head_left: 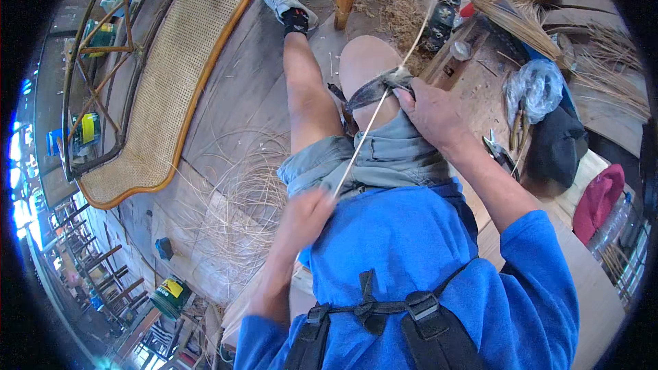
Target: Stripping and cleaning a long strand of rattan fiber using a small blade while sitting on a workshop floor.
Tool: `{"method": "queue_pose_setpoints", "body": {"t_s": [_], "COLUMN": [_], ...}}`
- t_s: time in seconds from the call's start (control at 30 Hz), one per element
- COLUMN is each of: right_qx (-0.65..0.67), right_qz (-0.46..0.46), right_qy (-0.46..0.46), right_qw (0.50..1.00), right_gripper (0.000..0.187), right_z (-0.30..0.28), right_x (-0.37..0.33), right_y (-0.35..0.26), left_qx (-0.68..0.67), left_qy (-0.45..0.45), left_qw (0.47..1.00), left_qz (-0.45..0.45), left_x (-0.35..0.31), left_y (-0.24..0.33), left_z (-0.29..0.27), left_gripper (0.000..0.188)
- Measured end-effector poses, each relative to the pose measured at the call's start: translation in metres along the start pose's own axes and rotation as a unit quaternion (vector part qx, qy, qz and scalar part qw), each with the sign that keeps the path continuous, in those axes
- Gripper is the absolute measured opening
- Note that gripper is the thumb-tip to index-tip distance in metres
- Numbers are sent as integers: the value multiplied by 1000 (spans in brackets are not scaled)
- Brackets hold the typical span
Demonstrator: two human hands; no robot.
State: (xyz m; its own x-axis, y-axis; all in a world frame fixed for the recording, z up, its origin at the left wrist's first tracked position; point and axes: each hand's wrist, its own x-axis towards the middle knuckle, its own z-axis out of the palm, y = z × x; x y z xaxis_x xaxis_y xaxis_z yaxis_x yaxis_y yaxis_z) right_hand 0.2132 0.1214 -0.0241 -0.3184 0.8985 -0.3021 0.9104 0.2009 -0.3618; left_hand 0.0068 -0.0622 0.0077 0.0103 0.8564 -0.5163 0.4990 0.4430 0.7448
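A long pale cane strip point(368, 129) runs slantwise over my lap. My left hand point(306, 214) is closed around its near end by my waist, slightly blurred. The strip passes over my bent right knee point(370, 62) and sticks out beyond it. A dark cloth band point(370, 94) is wrapped around that knee, crossing under the strip. My right hand point(433, 115) rests at the knee's right side, fingers curled at the band where the strip passes. What those fingers grip is hidden.
Left stands a woven-cane panel point(171, 62) with a wooden rim. Loose cane strands point(240, 199) lie coiled on the floor. Shavings point(387, 10) lie ahead. To the right are strip bundles point(517, 24), a clear plastic bag point(534, 89), pliers point(498, 151), a dark cap point(556, 145) and a red cap point(598, 202).
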Motion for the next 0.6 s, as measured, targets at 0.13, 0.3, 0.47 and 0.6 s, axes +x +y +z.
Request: {"method": "queue_pose_setpoints", "body": {"t_s": [0.13, 0.3, 0.47, 0.6], "right_qx": [10, -2, 16, 32], "right_qz": [-22, -25, -31, -54], "right_qy": [17, 6, 22, 29], "right_qw": [1000, 1000, 999, 998], "right_gripper": [38, 37, 35, 35], "right_z": [6, -1, -1, 3], "right_x": [2, -2, -7, -9], "right_y": [2, -10, -9, -4], "left_qx": [-56, 228, 91, 152], "left_qy": [-20, -2, 129, 157], "left_qw": [985, 971, 987, 975], "left_qz": [-159, -68, -9, 49], "left_x": [-121, -83, 52, 118], "left_y": [-38, -54, 36, 76], "left_z": [-19, -21, -8, 19], "left_gripper": [35, 32, 37, 40]}}
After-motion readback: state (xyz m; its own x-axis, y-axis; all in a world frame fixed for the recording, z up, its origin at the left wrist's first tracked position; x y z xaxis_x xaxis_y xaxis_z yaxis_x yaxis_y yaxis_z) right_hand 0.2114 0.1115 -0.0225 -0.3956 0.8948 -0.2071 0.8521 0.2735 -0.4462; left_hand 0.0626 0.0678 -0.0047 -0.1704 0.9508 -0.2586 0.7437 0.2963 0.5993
